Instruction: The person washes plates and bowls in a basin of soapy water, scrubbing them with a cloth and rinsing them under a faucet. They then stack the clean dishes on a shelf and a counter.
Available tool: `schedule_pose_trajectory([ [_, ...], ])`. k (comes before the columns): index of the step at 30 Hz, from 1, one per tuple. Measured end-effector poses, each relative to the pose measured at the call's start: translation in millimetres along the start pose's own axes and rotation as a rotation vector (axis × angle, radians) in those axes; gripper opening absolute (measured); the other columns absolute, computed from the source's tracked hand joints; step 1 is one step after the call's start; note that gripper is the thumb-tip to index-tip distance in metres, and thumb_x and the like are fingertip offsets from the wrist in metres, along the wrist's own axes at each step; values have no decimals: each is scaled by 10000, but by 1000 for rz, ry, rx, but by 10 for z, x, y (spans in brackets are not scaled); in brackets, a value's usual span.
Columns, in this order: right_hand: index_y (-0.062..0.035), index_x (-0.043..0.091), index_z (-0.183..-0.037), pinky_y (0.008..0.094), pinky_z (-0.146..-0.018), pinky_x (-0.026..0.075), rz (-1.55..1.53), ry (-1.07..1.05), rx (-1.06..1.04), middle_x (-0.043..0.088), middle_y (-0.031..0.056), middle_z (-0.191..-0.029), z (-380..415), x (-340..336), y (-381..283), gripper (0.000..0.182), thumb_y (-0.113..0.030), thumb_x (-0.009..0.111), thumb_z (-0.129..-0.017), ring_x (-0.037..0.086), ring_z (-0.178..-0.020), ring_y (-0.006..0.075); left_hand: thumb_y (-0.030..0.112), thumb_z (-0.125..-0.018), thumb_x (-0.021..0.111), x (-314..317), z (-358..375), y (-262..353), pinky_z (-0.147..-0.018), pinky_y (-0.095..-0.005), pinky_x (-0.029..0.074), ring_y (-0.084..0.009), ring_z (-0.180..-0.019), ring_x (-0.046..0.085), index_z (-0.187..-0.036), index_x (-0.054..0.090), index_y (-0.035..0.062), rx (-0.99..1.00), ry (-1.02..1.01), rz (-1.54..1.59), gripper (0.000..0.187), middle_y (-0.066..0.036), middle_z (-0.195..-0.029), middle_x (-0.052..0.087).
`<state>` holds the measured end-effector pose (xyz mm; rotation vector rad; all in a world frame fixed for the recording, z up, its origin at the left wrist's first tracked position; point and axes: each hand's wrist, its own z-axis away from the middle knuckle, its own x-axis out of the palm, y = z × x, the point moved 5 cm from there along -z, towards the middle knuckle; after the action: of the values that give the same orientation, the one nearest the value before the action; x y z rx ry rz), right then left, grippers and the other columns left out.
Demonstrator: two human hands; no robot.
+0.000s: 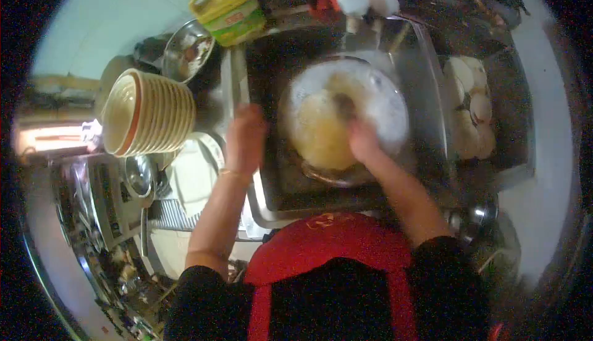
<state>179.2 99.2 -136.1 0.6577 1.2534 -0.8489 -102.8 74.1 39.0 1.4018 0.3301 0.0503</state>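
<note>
A round metal basin (330,179) of yellowish, foamy water (380,118) stands in the steel sink (426,94). My right hand (364,142) reaches into it from the right, with its fingers closed on a small dark scrubber (343,103); motion blurs its outline. My left hand (246,137) hovers by the left rim of the sink, apart from the basin. It looks curled, but blur hides its fingers and whether it holds anything.
Left of the sink, a tall stack of cream bowls (151,113) lies tilted near a metal bowl (188,50). A yellow jug (228,13) stands behind. Several white dishes (472,100) sit in the right compartment. White taps (353,1) are at the back.
</note>
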Motion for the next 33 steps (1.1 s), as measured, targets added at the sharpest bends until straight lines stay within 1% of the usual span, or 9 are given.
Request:
schedule_pose_trajectory([
  [1, -28, 521, -1071, 448, -936, 354, -2, -8, 17, 528, 143, -1093, 7, 7, 11, 328, -162, 466, -777, 451, -1083, 308, 96, -756, 539, 435, 59, -427, -598, -262, 432, -143, -682, 494, -947, 494, 89, -420, 58, 823, 196, -15, -821, 512],
  [5, -44, 569, -940, 418, -813, 445, -234, -135, -78, 553, 118, -1005, 139, 35, 100, 225, -142, 452, -774, 508, -990, 287, 165, -757, 567, 1200, -8, -1743, -609, -301, 459, -177, -743, 543, -993, 514, 88, -568, 33, 423, 253, -45, -913, 559],
  [8, -69, 597, -898, 405, -766, 472, -178, -249, -78, 554, 112, -1015, 267, 92, 279, 212, -147, 441, -779, 514, -994, 278, 169, -731, 616, 1400, 6, -1624, -736, -323, 479, -246, -877, 576, -1080, 498, 24, 97, 253, -790, 396, -160, -1090, 548],
  [12, -93, 610, -907, 436, -780, 449, -18, -147, 76, 561, 99, -1017, 80, 41, 675, 219, -170, 446, -783, 547, -942, 267, 172, -723, 639, 1311, 29, -1138, -825, -353, 448, -302, -942, 555, -1145, 445, 14, 279, 299, -978, 491, -184, -1139, 509],
  [14, -99, 614, -909, 444, -784, 443, 19, -124, 95, 563, 96, -1017, 28, 55, 669, 221, -176, 448, -784, 555, -929, 264, 181, -725, 641, 1257, -122, -1589, -850, -367, 435, -321, -956, 544, -1199, 376, 37, -160, -116, -143, 562, -201, -1167, 479],
  [20, -85, 611, -930, 450, -850, 396, -83, -342, 102, 551, 140, -1019, -110, -200, 108, 222, -124, 513, -734, 532, -968, 288, 208, -778, 578, 1297, 16, -1068, -757, -321, 473, -230, -884, 574, -1066, 480, 17, -483, -147, -291, 360, -133, -1031, 568],
  [28, -4, 521, -1118, 448, -777, 432, -870, 550, -130, 546, 209, -1001, -99, -706, -721, 341, -180, 478, -830, 525, -901, 365, 257, -799, 535, 1619, 346, -1468, -721, -340, 491, -224, -886, 581, -1084, 551, 53, 9, -510, 28, 351, -88, -1011, 602],
  [30, 0, 515, -1124, 442, -783, 434, -661, 684, -87, 541, 215, -1047, -332, -488, -613, 345, -190, 471, -840, 523, -920, 371, 190, -802, 532, 1444, 417, -1415, -732, -345, 482, -225, -850, 583, -1063, 539, 0, -406, -381, 380, 323, -105, -973, 596],
  [33, 4, 494, -1150, 441, -834, 430, -1778, -179, 295, 490, 239, -1160, -638, 511, -565, 370, -212, 458, -852, 498, -1005, 392, 161, -815, 527, 1083, 509, -1079, -747, -359, 477, -233, -857, 578, -1077, 514, -21, -443, -338, 381, 319, -119, -989, 578],
])
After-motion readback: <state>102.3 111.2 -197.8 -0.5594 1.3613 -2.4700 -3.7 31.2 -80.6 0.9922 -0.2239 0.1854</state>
